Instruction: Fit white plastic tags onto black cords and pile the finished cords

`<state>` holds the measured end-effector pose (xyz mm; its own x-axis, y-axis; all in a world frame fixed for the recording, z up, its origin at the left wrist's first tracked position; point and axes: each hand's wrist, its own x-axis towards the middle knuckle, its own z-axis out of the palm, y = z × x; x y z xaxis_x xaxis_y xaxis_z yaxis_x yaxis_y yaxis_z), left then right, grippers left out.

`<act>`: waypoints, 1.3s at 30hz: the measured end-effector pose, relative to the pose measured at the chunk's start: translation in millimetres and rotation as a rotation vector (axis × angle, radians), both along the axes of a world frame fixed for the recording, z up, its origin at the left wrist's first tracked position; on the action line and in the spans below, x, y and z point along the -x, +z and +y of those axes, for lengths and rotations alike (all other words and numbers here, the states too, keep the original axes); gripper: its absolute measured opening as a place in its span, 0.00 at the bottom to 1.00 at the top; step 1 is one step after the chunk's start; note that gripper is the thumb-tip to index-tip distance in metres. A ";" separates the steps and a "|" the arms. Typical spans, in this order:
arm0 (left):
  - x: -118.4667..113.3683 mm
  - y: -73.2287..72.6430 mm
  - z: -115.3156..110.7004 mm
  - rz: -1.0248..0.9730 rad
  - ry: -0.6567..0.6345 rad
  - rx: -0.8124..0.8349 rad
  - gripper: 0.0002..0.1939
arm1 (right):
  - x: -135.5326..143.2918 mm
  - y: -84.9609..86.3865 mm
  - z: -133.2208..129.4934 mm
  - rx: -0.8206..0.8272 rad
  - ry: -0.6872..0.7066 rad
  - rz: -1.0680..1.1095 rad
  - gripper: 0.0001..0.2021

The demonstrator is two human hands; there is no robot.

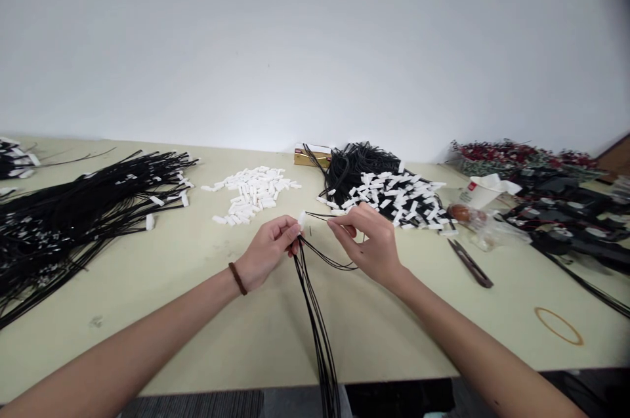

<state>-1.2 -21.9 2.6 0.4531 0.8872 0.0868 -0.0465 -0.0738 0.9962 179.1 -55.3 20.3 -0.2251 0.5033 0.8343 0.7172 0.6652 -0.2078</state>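
Note:
Near the middle of the table my left hand point(272, 249) is closed on a small white connector point(302, 217), its tip poking up above the fingers. Several black wires point(315, 319) hang from below that hand over the table's front edge. My right hand point(369, 239) pinches a thin black wire point(319, 215), whose end points left at the connector; whether it is inside cannot be made out. Other wires loop between the two hands. Behind my left hand lies a loose pile of white connectors point(253, 193).
Black wires point(98, 208) cover the table's left side. Wires with white ends point(394, 195) lie behind my right hand, beside a gold box point(315, 156). To the right are a paper cup point(480, 193), snips point(471, 264), an orange band point(559, 326) and red-green bundles point(526, 159).

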 end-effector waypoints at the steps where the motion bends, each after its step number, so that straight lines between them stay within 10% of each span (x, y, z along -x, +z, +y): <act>1: -0.1 0.6 -0.5 0.011 0.005 -0.015 0.13 | 0.8 0.2 -0.8 0.030 0.002 0.022 0.06; 10: 0.1 2.1 -3.8 0.086 -0.063 -0.069 0.14 | 2.7 -4.0 -0.6 0.005 -0.053 -0.056 0.05; 18: -0.5 0.8 -4.5 0.103 -0.159 -0.067 0.15 | 6.7 -7.1 -2.1 0.230 0.247 -0.031 0.06; 28: -2.7 -1.3 -7.1 0.088 -0.174 -0.017 0.15 | 7.4 -2.6 -2.5 0.332 0.257 -0.002 0.08; 39: -1.8 -5.9 3.0 0.015 0.046 0.077 0.15 | 8.1 -16.2 2.3 0.023 0.043 -0.176 0.12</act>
<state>0.6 -18.9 -3.3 0.4123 0.9110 0.0113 -0.0300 0.0012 0.9995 171.1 -53.0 4.1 -0.3881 0.5089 0.7684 0.7148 0.6925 -0.0976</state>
